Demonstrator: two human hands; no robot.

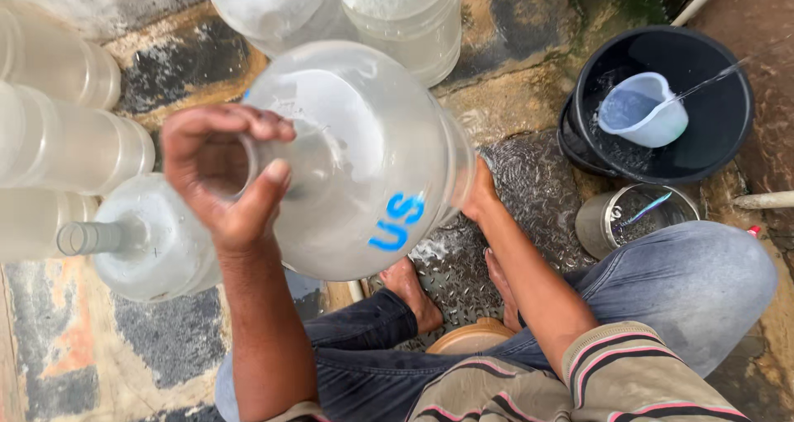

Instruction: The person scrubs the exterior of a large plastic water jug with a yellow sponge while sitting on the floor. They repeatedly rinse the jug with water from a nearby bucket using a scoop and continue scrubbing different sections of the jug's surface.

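Held jug (364,157) blocks bottles (66,141); black basin (711,116), metal cup (633,215) right.

My only view comes from the head camera, looking steeply down, close over my hands, a big clear jug (364,157) and wet stone ground (513,66).

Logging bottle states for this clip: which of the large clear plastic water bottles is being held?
The large clear plastic bottle with blue lettering: left hand grips its neck, right hand its base. The other bottles lie untouched around it.
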